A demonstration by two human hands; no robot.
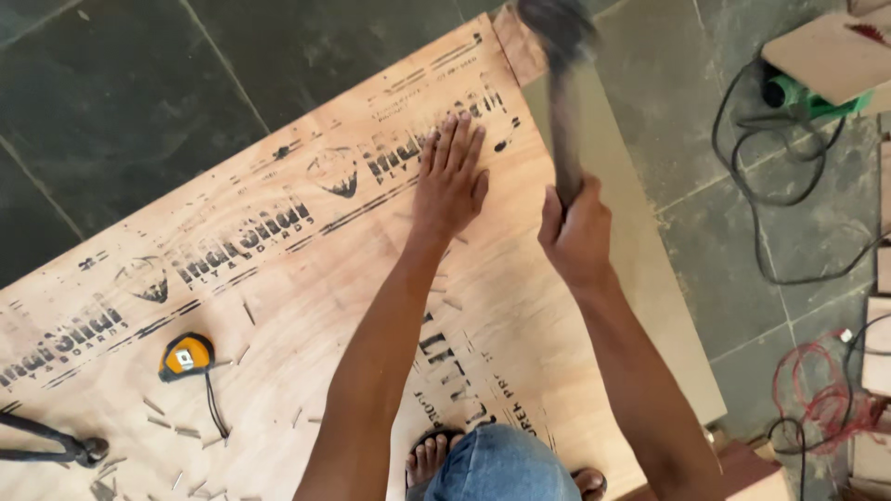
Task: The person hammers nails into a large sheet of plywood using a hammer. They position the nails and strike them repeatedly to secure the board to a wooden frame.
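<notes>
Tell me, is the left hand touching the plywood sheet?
Touching. The head view shows the left hand pressed flat, fingers spread, on the plywood sheet.

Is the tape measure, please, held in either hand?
No, the tape measure lies alone on the plywood, far from both hands.

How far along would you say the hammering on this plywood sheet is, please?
Done: cannot tell; no driven nails show. In hand: the left hand presses flat on the plywood sheet while the right hand raises a blurred hammer. Left: loose nails lie scattered beside the tape measure.
</notes>
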